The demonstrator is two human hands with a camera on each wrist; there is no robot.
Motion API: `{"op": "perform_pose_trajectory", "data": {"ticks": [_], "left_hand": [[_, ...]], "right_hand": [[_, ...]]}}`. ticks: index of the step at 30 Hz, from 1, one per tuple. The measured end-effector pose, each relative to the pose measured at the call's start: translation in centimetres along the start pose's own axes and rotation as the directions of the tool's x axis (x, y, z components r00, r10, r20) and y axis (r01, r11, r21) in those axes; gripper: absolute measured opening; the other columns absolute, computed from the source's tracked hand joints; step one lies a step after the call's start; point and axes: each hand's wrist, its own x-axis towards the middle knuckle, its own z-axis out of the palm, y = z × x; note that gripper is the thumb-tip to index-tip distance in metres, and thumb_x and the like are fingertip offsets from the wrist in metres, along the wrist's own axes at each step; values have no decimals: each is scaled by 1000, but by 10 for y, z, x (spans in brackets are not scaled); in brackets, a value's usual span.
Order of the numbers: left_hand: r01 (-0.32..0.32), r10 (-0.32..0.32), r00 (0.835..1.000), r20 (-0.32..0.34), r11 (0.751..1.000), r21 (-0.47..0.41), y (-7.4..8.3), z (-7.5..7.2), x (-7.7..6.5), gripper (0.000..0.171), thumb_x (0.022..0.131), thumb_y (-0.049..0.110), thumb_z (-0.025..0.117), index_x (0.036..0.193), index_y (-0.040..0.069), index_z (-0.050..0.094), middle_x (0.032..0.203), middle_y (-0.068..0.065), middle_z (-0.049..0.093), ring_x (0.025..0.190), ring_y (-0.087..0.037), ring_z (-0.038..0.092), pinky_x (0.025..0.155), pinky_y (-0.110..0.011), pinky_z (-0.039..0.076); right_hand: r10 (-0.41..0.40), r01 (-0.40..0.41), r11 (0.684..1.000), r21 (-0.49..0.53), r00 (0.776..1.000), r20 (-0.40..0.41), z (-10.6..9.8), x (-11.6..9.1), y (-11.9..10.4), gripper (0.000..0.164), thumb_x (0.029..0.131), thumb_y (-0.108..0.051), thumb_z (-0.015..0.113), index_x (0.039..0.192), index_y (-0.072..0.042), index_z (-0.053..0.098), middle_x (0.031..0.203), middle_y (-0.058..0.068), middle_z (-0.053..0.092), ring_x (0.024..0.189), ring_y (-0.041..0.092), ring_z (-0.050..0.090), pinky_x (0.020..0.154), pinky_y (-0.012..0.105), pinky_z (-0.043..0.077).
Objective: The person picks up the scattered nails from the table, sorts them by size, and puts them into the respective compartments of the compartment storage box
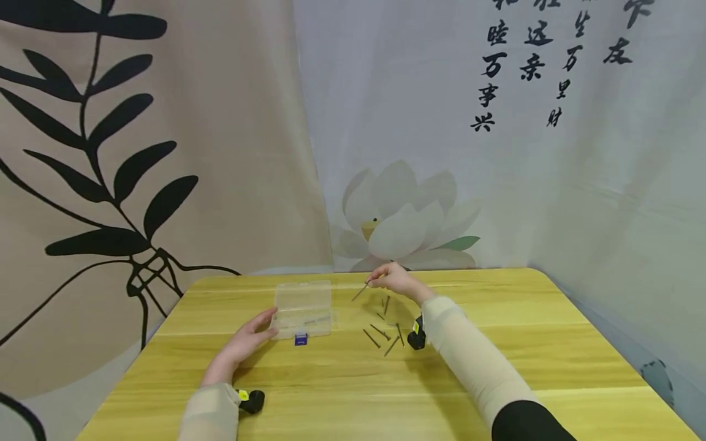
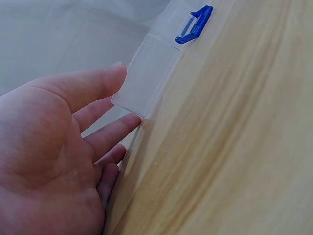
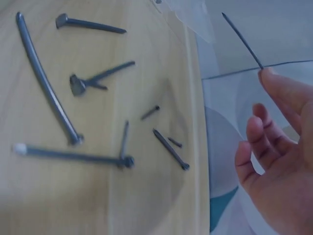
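Note:
My right hand (image 1: 393,278) pinches a thin nail (image 1: 360,292) by one end, above the back part of the table. In the right wrist view this nail (image 3: 243,40) points up and away from thumb and forefinger. My left hand (image 1: 250,337) rests at the near left corner of a clear plastic box (image 1: 303,297) with its lid raised. In the left wrist view the thumb touches the box wall (image 2: 142,83), and the fingers lie loosely extended beside its corner. A blue latch (image 1: 300,339) sits on the front. Something thin and grey (image 1: 317,320) lies inside.
Several loose nails of different sizes lie right of the box, among them a long bent one (image 3: 46,81) and a short one (image 3: 150,112). The wooden table (image 1: 309,398) ends at a printed cloth backdrop (image 1: 248,153). Black cameras are strapped to both wrists.

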Motion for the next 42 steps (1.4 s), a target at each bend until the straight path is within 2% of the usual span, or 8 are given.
{"op": "perform_pose_trajectory", "data": {"ticks": [9,13,18,20,26,35,42], "left_hand": [[10,-10,1000,-10,1000,4,3,3,1,62,99,26,56,153,10,29,153,-25,28,139,-47,22,109,-65,15],[11,-11,1000,-16,1000,2,3,3,0,62,99,25,56,153,10,29,153,-25,28,140,-46,22,110,-64,14],[2,-2,1000,-15,1000,2,0,2,2,62,99,26,56,153,10,29,154,-24,27,140,-45,21,110,-64,15],[-3,3,1000,-15,1000,0,-1,2,2,61,100,25,56,153,10,29,154,-24,26,140,-45,21,111,-63,15],[-1,1,1000,-22,1000,4,-1,2,3,61,100,26,56,153,11,30,154,-22,27,141,-44,21,111,-62,13],[8,-8,1000,-30,1000,-2,-1,1,3,63,99,28,57,153,11,30,155,-22,26,141,-43,22,112,-62,14],[21,-21,999,-40,1000,4,-2,1,2,63,99,29,57,153,11,30,154,-23,27,140,-44,22,111,-63,15]], "right_hand": [[-27,28,999,18,999,-27,23,10,3,22,94,-17,64,110,-3,72,118,9,67,108,24,60,92,48,48],[-31,32,999,24,999,-45,32,11,-7,21,94,-14,64,108,-1,73,118,11,67,113,26,57,93,44,48],[-14,17,999,33,997,-74,42,15,-12,19,94,-13,64,106,-2,73,117,11,67,114,27,57,95,45,47],[-15,17,1000,23,996,-90,48,21,-6,17,94,-15,65,104,-6,75,116,8,67,114,25,57,95,45,47],[-27,29,999,20,995,-91,65,28,-10,16,93,-13,65,102,-5,75,111,7,70,113,26,58,96,44,47],[-55,50,997,-58,994,-91,85,40,-16,12,91,-14,68,96,-8,77,106,4,71,103,20,61,82,33,51],[-64,62,996,-71,998,-26,95,41,-27,9,88,-11,71,94,-7,77,99,4,73,93,16,63,77,28,50]]}}
